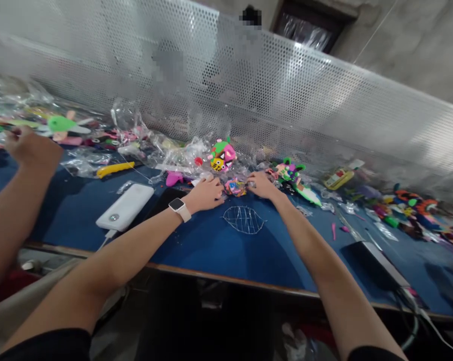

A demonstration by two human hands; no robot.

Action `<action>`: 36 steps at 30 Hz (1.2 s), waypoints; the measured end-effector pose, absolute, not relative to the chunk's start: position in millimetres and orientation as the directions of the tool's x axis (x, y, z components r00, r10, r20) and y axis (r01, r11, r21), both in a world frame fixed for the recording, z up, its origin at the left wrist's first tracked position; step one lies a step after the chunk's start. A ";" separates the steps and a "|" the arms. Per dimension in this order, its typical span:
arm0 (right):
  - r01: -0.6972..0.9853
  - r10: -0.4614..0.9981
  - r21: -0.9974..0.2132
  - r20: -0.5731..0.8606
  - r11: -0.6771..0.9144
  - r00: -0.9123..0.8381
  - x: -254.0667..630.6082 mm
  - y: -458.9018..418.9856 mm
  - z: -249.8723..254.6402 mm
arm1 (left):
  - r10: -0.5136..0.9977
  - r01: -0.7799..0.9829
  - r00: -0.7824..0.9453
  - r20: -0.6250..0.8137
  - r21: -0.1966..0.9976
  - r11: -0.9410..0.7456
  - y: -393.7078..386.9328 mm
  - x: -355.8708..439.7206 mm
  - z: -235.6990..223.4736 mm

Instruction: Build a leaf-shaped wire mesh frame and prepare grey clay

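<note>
A small crinkled clear packet of multicoloured clay pieces (234, 187) lies on the blue table between my hands. My left hand (207, 193), wearing a watch on its wrist, has its fingers bent at the packet's left edge. At the right edge, the curled fingers of my right hand (262, 185) pinch the plastic. Just nearer to me, a leaf-shaped wire frame (244, 219) with thin cross wires rests flat. Behind the packet stands a colourful clay figure (222, 155) with a yellow cat-like face.
A white power bank (125, 206) with a cable lies left, by a dark flat device (165, 200). A yellow-handled tool (116, 169) is farther back. Clay figures (290, 173) and plastic wrappers line the perforated metal divider (249, 95). A black box (377, 263) sits right. Another person's hand (33, 150) is at left.
</note>
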State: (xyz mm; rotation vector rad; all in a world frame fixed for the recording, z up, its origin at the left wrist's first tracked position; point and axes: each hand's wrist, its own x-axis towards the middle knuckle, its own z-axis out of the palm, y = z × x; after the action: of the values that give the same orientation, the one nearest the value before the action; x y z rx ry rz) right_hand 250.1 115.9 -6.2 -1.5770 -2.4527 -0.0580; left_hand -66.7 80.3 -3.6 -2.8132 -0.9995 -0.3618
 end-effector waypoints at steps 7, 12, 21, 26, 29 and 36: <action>0.865 0.858 -0.030 0.154 0.501 -0.491 245.1 138.1 -10.5 | 0.632 0.658 0.723 0.278 0.000 -0.753 82.3 -67.3 -7.6; 0.846 0.834 -0.001 0.168 0.534 -0.526 245.8 133.5 -12.5 | 0.646 0.667 0.700 0.305 0.045 -0.744 85.0 -66.8 -10.7; 0.853 0.832 0.019 0.213 0.521 -0.513 248.2 129.6 -1.5 | 0.627 0.632 0.709 0.323 0.105 -0.768 78.5 -64.2 -8.6; 0.860 0.837 0.004 0.227 0.510 -0.498 251.1 128.6 1.3 | 0.633 0.624 0.707 0.316 0.140 -0.768 77.9 -64.0 -5.8; 0.856 0.837 -0.006 0.215 0.516 -0.503 251.0 130.1 -2.2 | 0.638 0.626 0.709 0.301 0.147 -0.766 78.5 -63.8 -5.5; 0.846 0.836 -0.001 0.152 0.533 -0.527 248.6 132.0 -12.6 | 0.640 0.615 0.716 0.277 0.183 -0.767 78.2 -62.1 -6.4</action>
State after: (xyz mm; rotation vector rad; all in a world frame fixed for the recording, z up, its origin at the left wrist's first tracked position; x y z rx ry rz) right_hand 248.6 132.0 -12.6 -1.4517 -2.6318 -0.1099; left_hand -62.1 78.2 -6.4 -2.9823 -1.0925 -0.5278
